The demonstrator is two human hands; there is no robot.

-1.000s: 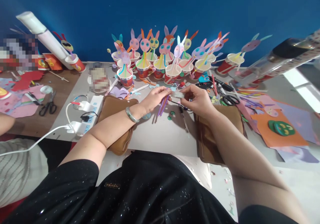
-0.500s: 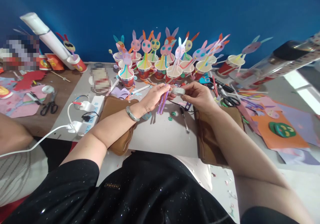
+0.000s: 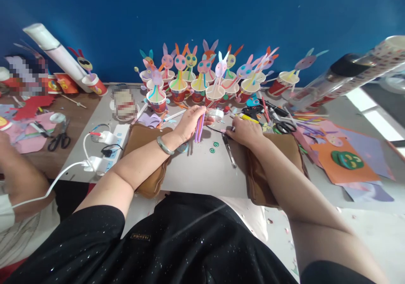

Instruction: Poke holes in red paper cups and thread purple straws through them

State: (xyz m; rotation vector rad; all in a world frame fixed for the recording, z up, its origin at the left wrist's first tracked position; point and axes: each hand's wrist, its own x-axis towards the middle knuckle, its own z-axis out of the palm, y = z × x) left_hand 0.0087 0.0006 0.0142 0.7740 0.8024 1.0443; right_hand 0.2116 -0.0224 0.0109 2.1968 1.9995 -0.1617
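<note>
Paper strips (image 3: 197,134), mostly purple, hang pinched in my left hand (image 3: 189,123) above the surface (image 3: 209,176). Behind stand rabbit-headed paper cups (image 3: 179,93), which I judge complete; the strips join none. I cannot tell whether my right hand (image 3: 247,131) grips anything.

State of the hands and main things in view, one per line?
Strips: held, hanging down
Left hand: closed on Strips
Right hand: curled, palm down, grip unclear
Tape: beside Left hand, contact unclear
Pen: lying down, near Right hand
Front cups: upright, open-topped
Power strip: plugs inserted
Left scissors: lying down, unheld
</note>
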